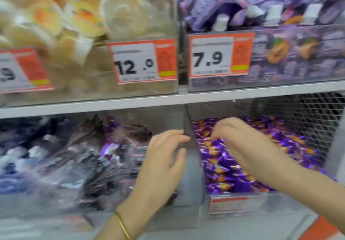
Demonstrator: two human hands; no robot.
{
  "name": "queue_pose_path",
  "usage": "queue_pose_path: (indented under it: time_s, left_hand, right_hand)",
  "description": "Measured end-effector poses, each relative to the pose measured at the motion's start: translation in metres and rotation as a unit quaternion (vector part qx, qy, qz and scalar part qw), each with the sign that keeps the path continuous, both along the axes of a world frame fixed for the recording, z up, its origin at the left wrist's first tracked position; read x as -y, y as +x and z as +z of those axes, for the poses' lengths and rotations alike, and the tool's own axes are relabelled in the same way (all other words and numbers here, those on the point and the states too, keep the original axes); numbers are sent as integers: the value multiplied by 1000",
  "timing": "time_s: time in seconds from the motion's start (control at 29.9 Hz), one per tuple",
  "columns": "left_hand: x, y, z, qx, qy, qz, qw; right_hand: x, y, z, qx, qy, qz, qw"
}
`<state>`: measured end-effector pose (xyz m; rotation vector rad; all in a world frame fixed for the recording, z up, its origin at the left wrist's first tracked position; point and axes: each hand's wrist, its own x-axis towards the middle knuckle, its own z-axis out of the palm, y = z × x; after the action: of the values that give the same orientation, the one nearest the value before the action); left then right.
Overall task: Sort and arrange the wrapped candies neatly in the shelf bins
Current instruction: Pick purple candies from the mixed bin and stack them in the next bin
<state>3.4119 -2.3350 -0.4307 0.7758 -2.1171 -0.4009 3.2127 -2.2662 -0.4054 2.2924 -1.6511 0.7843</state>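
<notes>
Gripping the edge of the clear divider with the left hand. Hovering the right hand over purple candies in the lower right bin (fingers bent, hold unclear).

Shop: price tags on candy-bin shelf.
</notes>
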Motion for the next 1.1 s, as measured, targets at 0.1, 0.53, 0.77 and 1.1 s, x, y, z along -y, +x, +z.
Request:
queue_pose_path:
  time_s: [0.1,0.53,0.77,1.1]
  left_hand:
    - [21,49,-9,6,42,76,996]
    - [55,157,1,-272,179,204,923]
    - [59,167,6,-297,238,193,904]
    - [57,168,7,-291,253,195,902]
  right_hand:
    - [49,70,-1,23,22,98,995]
    - [208,202,-15,-165,173,55,970]
    - [220,206,-11,-168,185,19,968]
    - [211,195,6,11,178,-23,984]
